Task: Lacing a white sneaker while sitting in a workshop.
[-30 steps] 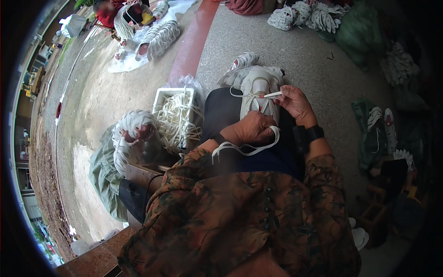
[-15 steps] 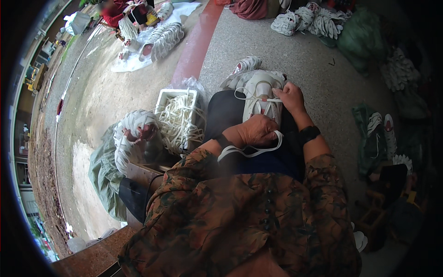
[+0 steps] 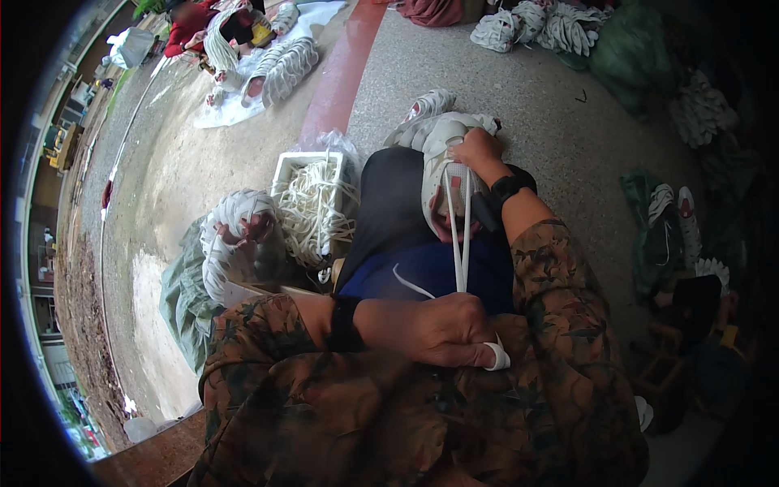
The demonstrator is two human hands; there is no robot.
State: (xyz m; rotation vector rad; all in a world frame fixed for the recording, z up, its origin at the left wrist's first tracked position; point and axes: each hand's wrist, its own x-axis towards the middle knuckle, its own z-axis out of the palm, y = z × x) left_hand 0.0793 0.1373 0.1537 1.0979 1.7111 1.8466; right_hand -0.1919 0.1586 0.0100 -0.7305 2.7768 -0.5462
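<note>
A white sneaker with reddish lining (image 3: 434, 191) rests on my lap. Two strands of white shoelace (image 3: 459, 235) run taut from it toward my body. My left hand (image 3: 450, 331) is closed round the laces close to my chest; a white band or lace loop circles a fingertip. At the far end of the sneaker, my right hand (image 3: 477, 152) grips the shoe with curled fingers, its fingertips partly hidden. A loose lace end (image 3: 412, 282) sticks out beside my left hand. Beyond the sneaker, more white shoes (image 3: 430, 105) lie together.
Left of my lap stands a white box (image 3: 284, 166) full of white laces. Beside it, a bundle of stacked white shoes (image 3: 227, 252) rests on a greenish sack (image 3: 182, 300). A person in red (image 3: 191, 32) sits far left near shoe rows. Green sacks (image 3: 633, 61) lie far right.
My left hand has pulled back toward my chest, drawing the laces taut. My right hand has moved slightly left and farther along the sneaker.
</note>
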